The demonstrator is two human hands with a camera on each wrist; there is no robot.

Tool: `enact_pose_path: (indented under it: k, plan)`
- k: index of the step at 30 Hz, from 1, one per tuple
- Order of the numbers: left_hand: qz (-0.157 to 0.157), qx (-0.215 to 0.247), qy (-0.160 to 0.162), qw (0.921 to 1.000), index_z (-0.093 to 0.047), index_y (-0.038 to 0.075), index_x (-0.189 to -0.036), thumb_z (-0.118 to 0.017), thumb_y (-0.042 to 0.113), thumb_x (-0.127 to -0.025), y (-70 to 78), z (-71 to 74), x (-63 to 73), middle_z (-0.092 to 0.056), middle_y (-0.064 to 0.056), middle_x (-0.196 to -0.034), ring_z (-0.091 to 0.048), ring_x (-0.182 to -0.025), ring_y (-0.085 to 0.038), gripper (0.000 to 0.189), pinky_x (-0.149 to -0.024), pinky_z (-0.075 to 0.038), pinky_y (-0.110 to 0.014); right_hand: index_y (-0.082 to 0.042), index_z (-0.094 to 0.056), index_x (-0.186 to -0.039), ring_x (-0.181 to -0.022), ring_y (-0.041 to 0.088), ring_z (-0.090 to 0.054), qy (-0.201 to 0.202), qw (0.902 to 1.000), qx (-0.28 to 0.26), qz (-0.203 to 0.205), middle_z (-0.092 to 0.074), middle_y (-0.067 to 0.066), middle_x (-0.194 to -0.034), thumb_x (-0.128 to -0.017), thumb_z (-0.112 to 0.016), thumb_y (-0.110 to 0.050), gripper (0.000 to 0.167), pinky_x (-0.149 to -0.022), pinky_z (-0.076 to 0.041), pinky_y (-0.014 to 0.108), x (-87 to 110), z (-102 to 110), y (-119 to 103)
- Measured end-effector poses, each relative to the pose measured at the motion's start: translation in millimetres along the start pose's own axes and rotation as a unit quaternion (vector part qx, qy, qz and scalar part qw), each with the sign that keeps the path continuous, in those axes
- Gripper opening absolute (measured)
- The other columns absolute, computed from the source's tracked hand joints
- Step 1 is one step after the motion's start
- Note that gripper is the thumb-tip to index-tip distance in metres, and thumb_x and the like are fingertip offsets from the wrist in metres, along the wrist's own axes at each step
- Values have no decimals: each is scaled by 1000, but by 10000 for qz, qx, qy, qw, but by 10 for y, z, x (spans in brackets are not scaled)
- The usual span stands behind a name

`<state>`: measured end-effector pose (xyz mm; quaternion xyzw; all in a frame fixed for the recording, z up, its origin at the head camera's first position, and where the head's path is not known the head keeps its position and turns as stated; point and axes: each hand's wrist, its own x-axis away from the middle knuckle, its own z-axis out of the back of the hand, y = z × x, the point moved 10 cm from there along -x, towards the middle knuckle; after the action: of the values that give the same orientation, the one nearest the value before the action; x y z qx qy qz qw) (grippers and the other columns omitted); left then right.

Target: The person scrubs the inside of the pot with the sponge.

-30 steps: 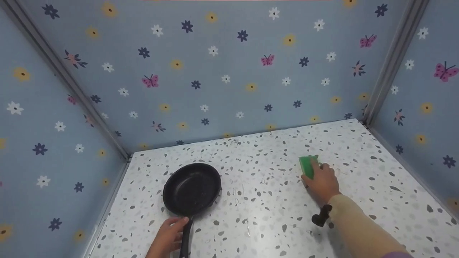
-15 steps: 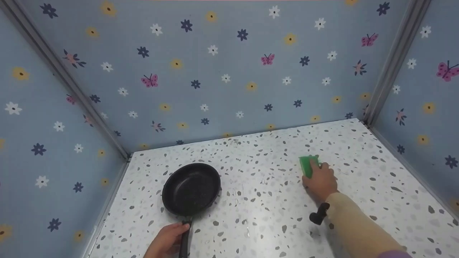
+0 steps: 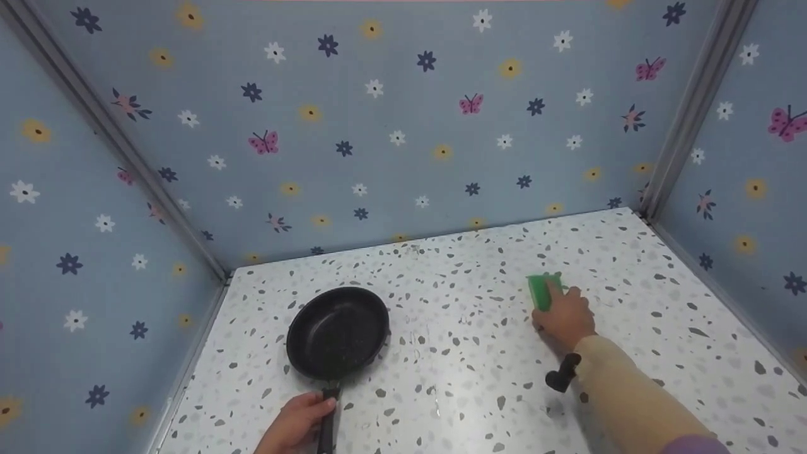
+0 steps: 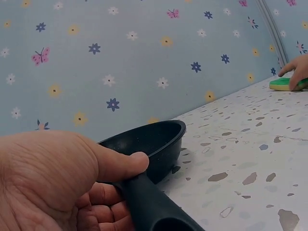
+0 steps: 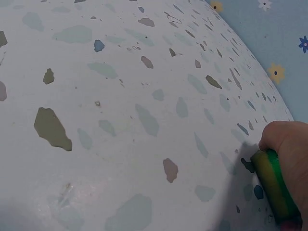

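Note:
A black frying pan (image 3: 337, 334) rests on the speckled tabletop at left of centre in the head view, its handle pointing towards me. My left hand (image 3: 295, 421) grips that handle (image 4: 156, 204) close to the pan, thumb on top and fingers curled beneath in the left wrist view. Over on the right, my right hand (image 3: 567, 318) holds a green and yellow sponge (image 3: 541, 291) on the table. The right wrist view shows the thumb against the near end of the sponge (image 5: 270, 185); the other fingers are largely out of sight there.
Blue flowered panels (image 3: 391, 126) enclose the speckled white tabletop (image 3: 454, 391) at the back and both sides. Grey metal posts (image 3: 690, 113) stand at the corners. A black clip-like piece (image 3: 563, 373) sits at the right wrist, beside the beige sleeve (image 3: 637, 397).
My left hand has moved slightly down the handle and gone from lying beside it to gripping it. The right hand has shifted only a little on the sponge; the pan has stayed in place.

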<state>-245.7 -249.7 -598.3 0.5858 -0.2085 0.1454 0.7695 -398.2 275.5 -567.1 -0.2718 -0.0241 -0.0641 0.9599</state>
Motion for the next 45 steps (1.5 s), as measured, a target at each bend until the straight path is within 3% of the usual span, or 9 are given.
enact_pose_path:
  k: [11, 22, 26, 32, 40, 45]
  plan:
    - [178, 253, 14, 9995, -61, -4, -123, -68, 26, -97, 48, -85, -52, -66, -13, -108, -61, -96, -25, 40, -86, -52, -44, -9, -17, -161, -113, 50, -50, 133, 9999, -25, 29, -41, 34, -128, -88, -66, -33, 92, -92, -44, 67, -59, -26, 34]
    - [-202, 539, 165, 9982, -67, -3, -116, -70, 21, -94, 250, -247, -152, -67, -9, -98, -60, -87, -22, 33, -76, -49, -36, -16, -11, -163, -120, 49, -47, -51, 9997, -228, -66, -38, 32, -135, -93, -64, -39, 91, -96, -43, 67, -2, 71, -152]
    - [-393, 487, 37, 9980, -68, -5, -115, -70, 21, -94, 374, -341, -185, -66, -8, -94, -60, -84, -22, 33, -74, -49, -36, -17, -10, -163, -121, 51, -47, -34, 9998, -165, -50, -36, 33, -136, -94, -62, -42, 90, -95, -44, 67, -3, 122, -220]
    - [-570, 414, -290, 9971, -66, -6, -122, -70, 22, -94, 530, -509, -217, -68, -10, -101, -62, -93, -24, 40, -79, -52, -38, -18, -12, -163, -122, 51, -47, 39, 9999, -121, 78, -34, 34, -142, -95, -62, -45, 89, -94, -45, 68, -2, 201, -340]
    - [-717, 300, -633, 9950, -66, -5, -118, -68, 21, -96, 729, -750, -257, -67, -10, -100, -63, -97, -27, 34, -81, -52, -43, -18, -14, -163, -120, 48, -47, 156, 9995, -187, 220, -38, 32, -137, -93, -67, -40, 91, -97, -43, 66, 13, 301, -459]
    - [-947, 216, -784, 9922, -67, -6, -115, -68, 19, -96, 854, -885, -290, -65, -6, -94, -62, -90, -23, 32, -78, -54, -40, -20, -14, -163, -119, 47, -48, 136, 9992, -240, 274, -38, 30, -136, -91, -68, -37, 92, -97, -45, 65, 17, 337, -568]
